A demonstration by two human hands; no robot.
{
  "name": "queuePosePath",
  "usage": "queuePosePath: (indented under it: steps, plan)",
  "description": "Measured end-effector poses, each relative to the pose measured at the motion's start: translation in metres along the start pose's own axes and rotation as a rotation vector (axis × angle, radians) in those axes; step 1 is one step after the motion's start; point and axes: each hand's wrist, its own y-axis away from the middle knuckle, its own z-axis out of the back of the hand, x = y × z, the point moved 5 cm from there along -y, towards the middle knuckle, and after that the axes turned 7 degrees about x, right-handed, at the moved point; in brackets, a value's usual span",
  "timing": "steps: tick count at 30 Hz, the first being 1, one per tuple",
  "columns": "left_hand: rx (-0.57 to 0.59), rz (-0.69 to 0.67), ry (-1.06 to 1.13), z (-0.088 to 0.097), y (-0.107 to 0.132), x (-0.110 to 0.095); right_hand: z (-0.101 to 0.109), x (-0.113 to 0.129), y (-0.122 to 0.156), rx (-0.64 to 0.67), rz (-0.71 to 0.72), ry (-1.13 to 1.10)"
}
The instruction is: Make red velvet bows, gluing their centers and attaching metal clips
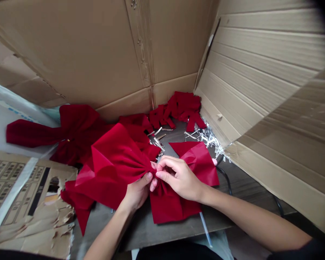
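A large red fabric bow [119,162] spreads out between my hands, its folds gathered tightly at the middle. My left hand [141,187] pinches that gathered centre, thumb on top and fingers beneath. From the other side my right hand [178,177] presses thumb and forefinger together at the same spot; whether something small sits between them is too hidden to tell. The bow's tails [176,207] hang toward the front, and another red part [202,162] extends behind my right hand. Metal clips [158,142] lie just beyond my hands.
Finished-looking red bows [70,133] are heaped at the left. Short red fabric strips [182,106] pile up at the back, beside silvery ties [209,137]. Tall cardboard walls [83,47] enclose the grey table [141,234]. A torn carton [29,202] stands left; a black cable [227,177] runs right.
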Motion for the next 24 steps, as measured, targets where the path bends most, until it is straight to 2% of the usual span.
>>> queuePosePath:
  steps: [6,9,13,18,21,24]
  plan:
    - [-0.006,0.015,-0.08,0.003,0.001,0.002,-0.005,-0.011,0.002,-0.027,-0.168,-0.076]
    - [-0.028,0.004,-0.142,0.005,0.001,0.004,-0.007,-0.013,0.001,-0.046,-0.178,-0.064]
    - [-0.066,-0.08,-0.175,0.004,-0.001,0.001,-0.007,-0.009,0.0,-0.074,-0.12,0.031]
    - [-0.11,-0.146,-0.208,0.002,0.003,-0.005,-0.001,0.0,-0.003,-0.087,0.093,0.21]
    - [-0.116,-0.109,-0.182,0.001,0.005,-0.003,0.003,0.001,-0.005,-0.01,0.162,0.182]
    - [-0.142,-0.128,-0.168,-0.001,0.006,-0.004,0.003,-0.001,-0.007,0.099,0.128,0.129]
